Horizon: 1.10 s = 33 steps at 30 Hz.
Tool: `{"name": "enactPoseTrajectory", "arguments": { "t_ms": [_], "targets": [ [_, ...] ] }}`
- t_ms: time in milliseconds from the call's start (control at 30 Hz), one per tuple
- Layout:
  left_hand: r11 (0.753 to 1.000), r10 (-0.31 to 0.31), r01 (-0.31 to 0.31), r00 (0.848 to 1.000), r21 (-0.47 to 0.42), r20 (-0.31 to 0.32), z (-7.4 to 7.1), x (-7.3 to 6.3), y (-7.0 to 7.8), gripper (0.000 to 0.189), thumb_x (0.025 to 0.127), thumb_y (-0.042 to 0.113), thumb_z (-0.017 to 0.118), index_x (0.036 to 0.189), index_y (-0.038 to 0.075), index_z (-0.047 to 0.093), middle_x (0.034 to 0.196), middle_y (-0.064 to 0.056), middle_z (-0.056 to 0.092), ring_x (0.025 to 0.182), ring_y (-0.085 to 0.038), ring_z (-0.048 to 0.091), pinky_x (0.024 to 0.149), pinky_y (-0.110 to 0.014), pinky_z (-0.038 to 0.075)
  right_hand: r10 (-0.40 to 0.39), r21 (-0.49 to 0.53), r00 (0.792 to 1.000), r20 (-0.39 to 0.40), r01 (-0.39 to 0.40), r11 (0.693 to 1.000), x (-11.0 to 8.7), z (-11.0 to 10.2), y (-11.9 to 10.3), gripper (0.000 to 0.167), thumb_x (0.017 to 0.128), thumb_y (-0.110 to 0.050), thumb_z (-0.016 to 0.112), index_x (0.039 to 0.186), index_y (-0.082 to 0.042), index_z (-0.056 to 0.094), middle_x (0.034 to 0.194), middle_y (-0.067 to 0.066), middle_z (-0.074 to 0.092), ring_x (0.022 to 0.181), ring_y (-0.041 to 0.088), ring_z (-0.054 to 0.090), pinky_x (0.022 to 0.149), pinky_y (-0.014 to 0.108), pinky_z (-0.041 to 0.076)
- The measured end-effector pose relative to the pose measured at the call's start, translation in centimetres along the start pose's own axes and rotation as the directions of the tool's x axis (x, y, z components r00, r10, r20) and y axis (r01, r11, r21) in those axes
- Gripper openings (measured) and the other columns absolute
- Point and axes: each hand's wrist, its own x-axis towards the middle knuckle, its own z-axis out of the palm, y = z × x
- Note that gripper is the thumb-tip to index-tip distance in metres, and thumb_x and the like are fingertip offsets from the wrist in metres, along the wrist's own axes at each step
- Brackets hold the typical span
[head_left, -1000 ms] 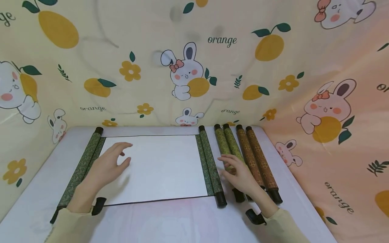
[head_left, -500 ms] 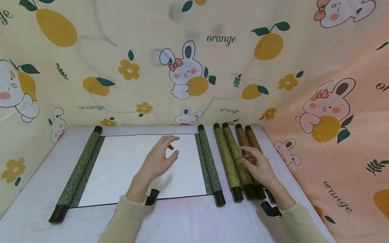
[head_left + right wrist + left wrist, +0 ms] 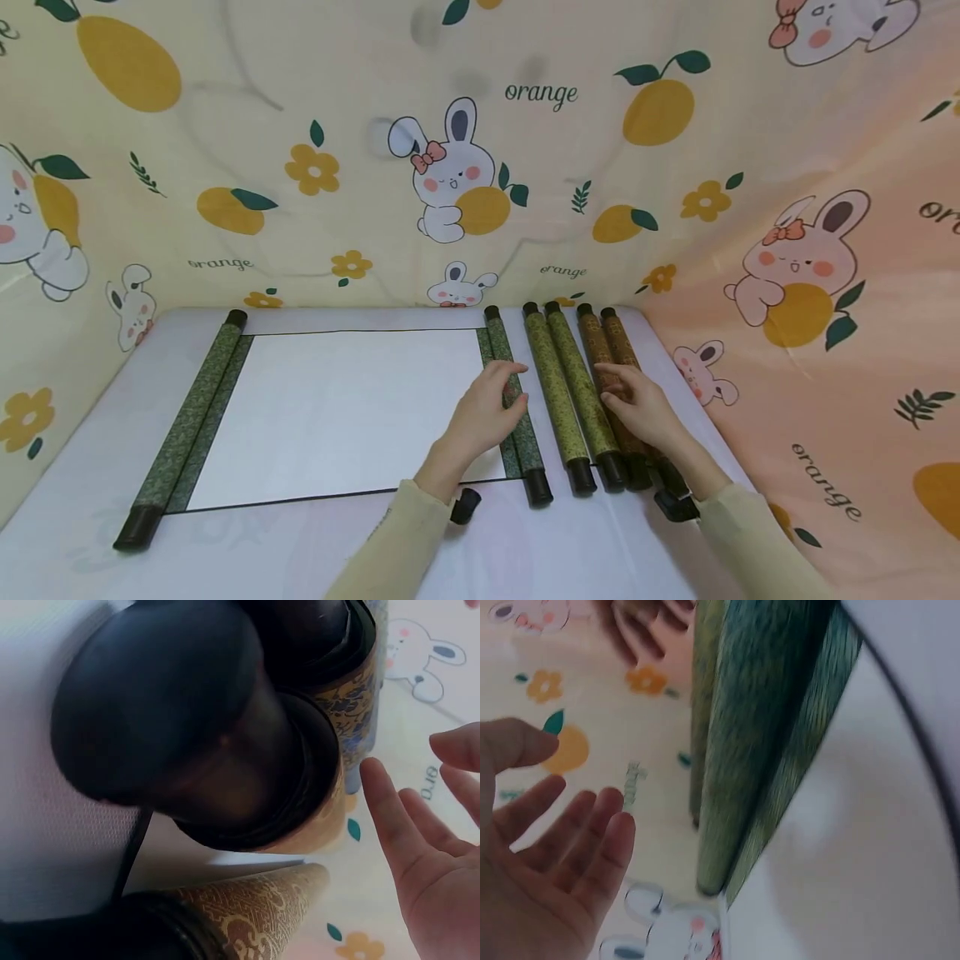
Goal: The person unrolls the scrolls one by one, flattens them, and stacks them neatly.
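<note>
A scroll lies spread out on the table, its white sheet (image 3: 337,408) between a dark green patterned left roller (image 3: 187,417) and a matching right roller (image 3: 534,454). My left hand (image 3: 480,412) is over that right roller, fingers relaxed and slightly bent, holding nothing; the left wrist view shows its fingers (image 3: 611,855) apart from the roller. Over two brown patterned rollers (image 3: 592,333) hovers my right hand (image 3: 647,408), fingers loose and holding nothing. In the right wrist view, black end caps (image 3: 157,705) loom close, with the right hand's fingers (image 3: 386,810) beyond them.
Two yellow-green patterned rollers (image 3: 555,392) lie side by side between the dark green scroll and the brown rollers. Behind the white table (image 3: 315,567) hangs a curtain (image 3: 337,100) printed with rabbits and oranges, which also runs along the right side.
My left hand has moved right, from over the sheet's left part to the right dark green roller. My right hand has shifted right, from the yellow-green rollers to the brown ones.
</note>
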Motion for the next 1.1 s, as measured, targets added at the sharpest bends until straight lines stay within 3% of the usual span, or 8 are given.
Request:
{"name": "enactPoseTrajectory", "arguments": {
  "t_ms": [267, 500, 700, 800, 900, 1100],
  "targets": [
    [0.994, -0.057, 0.057, 0.998, -0.091, 0.002, 3.6, 1.7, 0.6, 0.045, 0.104, 0.02, 0.062, 0.146, 0.006, 0.056, 0.144, -0.014, 0.056, 0.112, -0.03, 0.065, 0.082, -0.034, 0.056, 0.042, -0.025, 0.997, 0.061, -0.041, 0.999, 0.7, 0.4, -0.3, 0.054, 0.096, 0.007, 0.065, 0.148, -0.003, 0.055, 0.146, 0.029, 0.05, 0.11, 0.044, 0.068, 0.076, 0.041, 0.059],
    [0.983, -0.114, 0.115, 0.993, -0.146, 0.017, 5.4, 2.7, 0.9, 0.052, 0.104, 0.018, 0.061, 0.153, 0.007, 0.048, 0.152, -0.018, 0.049, 0.125, -0.034, 0.06, 0.098, -0.044, 0.054, 0.058, -0.072, 0.993, 0.104, -0.051, 0.996, 1.0, 0.5, -0.4, 0.057, 0.092, 0.009, 0.068, 0.147, -0.001, 0.055, 0.145, 0.03, 0.051, 0.109, 0.044, 0.067, 0.079, 0.048, 0.06],
    [0.965, -0.176, 0.177, 0.984, -0.194, 0.02, 7.0, 3.4, 1.1, 0.056, 0.101, 0.019, 0.067, 0.154, 0.009, 0.049, 0.155, -0.017, 0.047, 0.142, -0.036, 0.047, 0.111, -0.053, 0.044, 0.104, -0.099, 0.984, 0.142, -0.091, 0.991, 1.1, 0.8, 0.0, 0.054, 0.093, 0.003, 0.07, 0.146, -0.002, 0.057, 0.121, 0.028, 0.068, 0.104, 0.04, 0.07, 0.074, 0.042, 0.06],
    [0.951, -0.207, 0.206, 0.978, -0.233, 0.017, 7.5, 3.7, 1.0, 0.056, 0.1, 0.016, 0.067, 0.153, 0.008, 0.05, 0.154, -0.018, 0.047, 0.143, -0.038, 0.045, 0.113, -0.054, 0.042, 0.103, -0.101, 0.981, 0.163, -0.088, 0.991, 1.4, 1.0, 0.0, 0.053, 0.094, 0.001, 0.071, 0.145, -0.002, 0.058, 0.114, 0.026, 0.072, 0.102, 0.039, 0.072, 0.074, 0.043, 0.06],
    [0.943, -0.223, 0.219, 0.975, -0.249, 0.013, 7.9, 3.9, 0.7, 0.056, 0.098, 0.011, 0.066, 0.152, 0.006, 0.051, 0.153, -0.021, 0.048, 0.143, -0.039, 0.045, 0.114, -0.053, 0.041, 0.095, -0.096, 0.979, 0.181, -0.078, 0.992, 1.7, 1.1, 0.0, 0.053, 0.094, -0.001, 0.072, 0.145, -0.001, 0.057, 0.116, 0.027, 0.071, 0.104, 0.04, 0.072, 0.077, 0.045, 0.061],
    [0.918, -0.259, 0.259, 0.965, -0.301, 0.04, 8.1, 4.2, 0.8, 0.06, 0.095, 0.006, 0.065, 0.153, 0.003, 0.048, 0.155, -0.023, 0.044, 0.144, -0.04, 0.043, 0.114, -0.053, 0.041, 0.085, -0.052, 0.977, 0.197, -0.077, 0.996, 2.0, 1.3, 0.0, 0.055, 0.095, -0.002, 0.072, 0.147, 0.001, 0.055, 0.139, 0.032, 0.057, 0.118, 0.048, 0.065, 0.09, 0.053, 0.058]
  ]
}}
